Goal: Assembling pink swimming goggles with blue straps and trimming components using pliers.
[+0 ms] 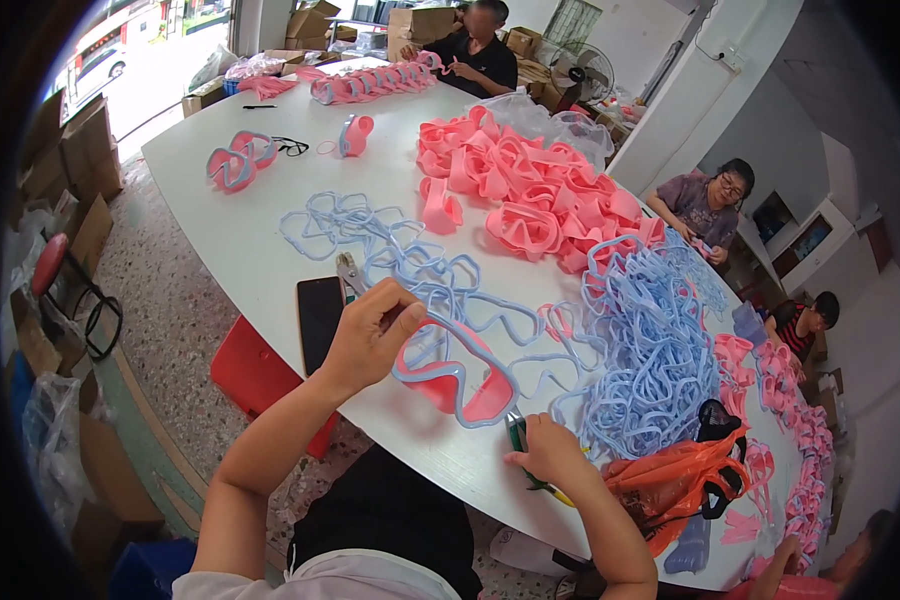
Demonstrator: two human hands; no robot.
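My left hand (375, 338) pinches the upper left edge of a pink goggle skirt (488, 396) with a light blue frame strip (460, 374) around its rim, held tilted above the white table. In my right hand (555, 448) is a pair of pliers with dark green and yellow handles (517, 432); the jaws are at the goggle's lower right edge. I cannot tell whether they touch or grip it. Loose blue frame strips (345, 225) lie just beyond. A black phone (319, 318) and a second pair of pliers (349, 273) rest left of my left hand.
Across the white table (195, 160) are a pink skirt heap (560, 185), a blue strip heap (655, 350) and an orange plastic bag (670, 480). Finished-looking goggles (238, 165) lie far left. A red stool (255, 370) stands under the near edge. Several people work around the table.
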